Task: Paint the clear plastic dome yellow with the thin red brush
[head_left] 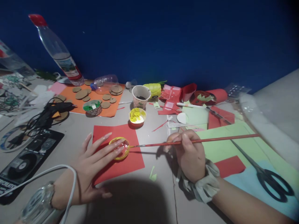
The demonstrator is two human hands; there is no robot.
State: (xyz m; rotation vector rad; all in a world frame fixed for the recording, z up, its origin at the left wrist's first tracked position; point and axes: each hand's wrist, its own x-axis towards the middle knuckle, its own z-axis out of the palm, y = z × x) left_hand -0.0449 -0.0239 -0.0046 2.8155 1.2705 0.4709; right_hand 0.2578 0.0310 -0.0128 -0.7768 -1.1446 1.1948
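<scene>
Pinching brush (161, 144) w/ R grip (190, 152), L grip (90, 169) splayed on yellow-edged disc (125, 147), gap of table (161, 168) btwn

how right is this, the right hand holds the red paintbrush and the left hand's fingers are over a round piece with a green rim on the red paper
Not quite: the head view shows a yellow rim on the round piece, not green. The right hand does hold the red paintbrush, and the left hand has its fingers over that piece on the red paper.
</scene>
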